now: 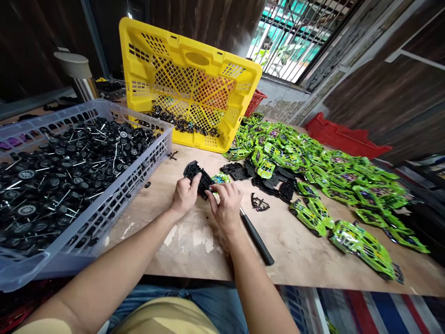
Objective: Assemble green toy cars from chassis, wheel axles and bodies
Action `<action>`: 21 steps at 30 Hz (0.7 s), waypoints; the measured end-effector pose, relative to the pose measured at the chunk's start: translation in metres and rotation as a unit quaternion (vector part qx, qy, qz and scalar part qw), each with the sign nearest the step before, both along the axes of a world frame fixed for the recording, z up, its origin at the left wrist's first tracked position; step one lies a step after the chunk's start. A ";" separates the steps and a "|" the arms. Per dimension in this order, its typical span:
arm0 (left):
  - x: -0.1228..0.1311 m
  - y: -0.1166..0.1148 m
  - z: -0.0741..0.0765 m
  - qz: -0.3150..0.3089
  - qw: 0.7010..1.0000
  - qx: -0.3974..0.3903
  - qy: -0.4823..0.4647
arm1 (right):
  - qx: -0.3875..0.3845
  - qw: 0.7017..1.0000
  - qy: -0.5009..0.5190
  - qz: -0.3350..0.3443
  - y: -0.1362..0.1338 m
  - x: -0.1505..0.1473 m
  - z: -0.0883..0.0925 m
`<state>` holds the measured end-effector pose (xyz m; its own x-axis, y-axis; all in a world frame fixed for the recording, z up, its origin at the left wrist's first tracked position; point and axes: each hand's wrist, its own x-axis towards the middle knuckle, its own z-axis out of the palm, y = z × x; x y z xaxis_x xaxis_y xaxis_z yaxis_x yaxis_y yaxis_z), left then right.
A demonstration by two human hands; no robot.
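Observation:
Above the middle of the wooden table, my left hand (185,194) grips a black plastic car chassis (193,170) by its side, thumb on top. The fingers of my right hand (225,200) are pinched together at the chassis's near right end; whatever small part they may hold is hidden. Just behind my right hand lies a green car piece (220,178), partly covered. A tool with a black handle (257,237) lies to the right of my right wrist. Several black chassis (274,178) and small black parts (259,202) rest further right.
A translucent crate (139,178) full of black wheels on axles stands at the left. Behind, a yellow crate (194,58) is tilted up with small parts inside. Green car bodies (295,144) are heaped at the right, finished-looking cars (361,246) nearer. A steel cup (78,76) stands back left.

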<state>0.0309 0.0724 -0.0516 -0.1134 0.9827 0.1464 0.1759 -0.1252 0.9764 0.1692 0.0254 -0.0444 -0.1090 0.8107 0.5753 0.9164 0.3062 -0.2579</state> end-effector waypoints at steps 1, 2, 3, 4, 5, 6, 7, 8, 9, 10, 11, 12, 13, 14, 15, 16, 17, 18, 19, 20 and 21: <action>0.000 0.000 -0.002 -0.008 1.000 -0.003 -0.003 | -0.002 1.000 -0.005 -0.003 -0.001 0.000 0.000; -0.001 0.001 -0.003 -0.026 1.000 -0.008 -0.009 | -0.003 1.000 -0.003 -0.007 -0.001 0.001 -0.001; -0.001 0.002 -0.005 -0.050 0.998 -0.014 -0.018 | -0.005 1.000 0.008 -0.009 -0.001 0.001 -0.001; -0.002 0.003 -0.007 -0.076 0.996 -0.021 -0.029 | -0.009 0.999 0.031 -0.005 -0.001 0.002 -0.002; -0.002 0.004 -0.008 -0.100 0.994 -0.027 -0.044 | -0.016 0.997 0.069 0.007 0.000 0.003 -0.003; -0.002 0.005 -0.010 -0.119 0.990 -0.031 -0.062 | -0.026 0.992 0.123 0.020 0.000 0.004 -0.004; -0.001 0.006 -0.010 -0.134 0.987 -0.033 -0.084 | -0.037 0.980 0.193 0.031 0.002 0.005 -0.005; -0.001 0.006 -0.010 -0.145 0.983 -0.034 -0.109 | -0.050 0.960 0.271 0.041 0.003 0.006 -0.006; 0.000 0.006 -0.010 -0.154 0.978 -0.034 -0.135 | -0.066 0.934 0.348 0.049 0.004 0.006 -0.007; 0.001 0.005 -0.008 -0.160 0.974 -0.033 -0.158 | -0.084 0.904 0.415 0.054 0.006 0.007 -0.008; 0.002 0.003 -0.007 -0.165 0.970 -0.032 -0.178 | -0.103 0.877 0.464 0.061 0.006 0.007 -0.008; 0.003 0.000 -0.005 -0.168 0.966 -0.035 -0.194 | -0.121 0.857 0.496 0.071 0.007 0.007 -0.008; 0.004 -0.004 -0.003 -0.170 0.963 -0.035 -0.206 | -0.136 0.843 0.513 0.080 0.007 0.008 -0.009; 0.004 -0.007 -0.002 -0.172 0.960 -0.041 -0.215 | -0.148 0.836 0.521 0.085 0.007 0.008 -0.009; 0.004 -0.009 -0.002 -0.176 0.958 -0.045 -0.222 | -0.153 0.833 0.525 0.083 0.007 0.008 -0.010; 0.003 -0.011 -0.001 -0.179 0.959 -0.037 -0.216 | -0.159 0.831 0.527 0.078 0.008 0.009 -0.012; 0.002 -0.011 -0.002 -0.177 0.962 -0.021 -0.207 | -0.163 0.831 0.527 0.071 0.008 0.010 -0.014; 0.000 -0.011 -0.002 -0.177 0.964 -0.014 -0.200 | -0.169 0.829 0.528 0.067 0.009 0.010 -0.016; -0.002 -0.010 -0.003 -0.177 0.966 -0.011 -0.188 | -0.174 0.829 0.528 0.064 0.010 0.011 -0.018; -0.004 -0.009 -0.003 -0.178 0.968 -0.010 -0.179 | -0.178 0.828 0.528 0.065 0.010 0.012 -0.020; -0.006 -0.008 -0.002 -0.183 0.968 -0.011 -0.169 | -0.182 0.827 0.528 0.069 0.010 0.012 -0.021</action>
